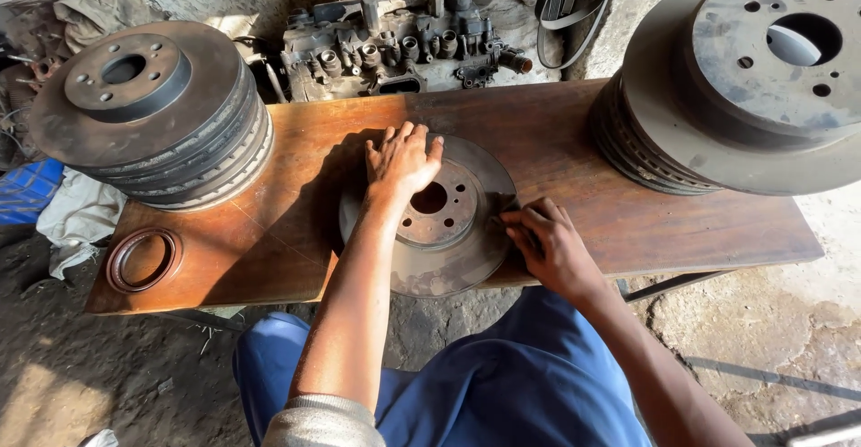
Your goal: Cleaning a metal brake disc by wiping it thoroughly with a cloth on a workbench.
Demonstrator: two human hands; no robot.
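A grey brake disc (448, 263) lies flat on the wooden bench (574, 142), its near edge hanging over the front. My left hand (401, 162) rests palm down on the disc's far side, fingers spread over the rim and hub. My right hand (549, 241) is at the disc's right edge with the fingertips pinched against the rim; whether they hold something small is too hard to see.
A stack of brake discs (152, 106) stands at the bench's left end, another stack (744, 79) at the right end. A rusty ring seal (143, 259) lies at the front left. Engine parts (395, 39) sit behind the bench. Dirt floor surrounds it.
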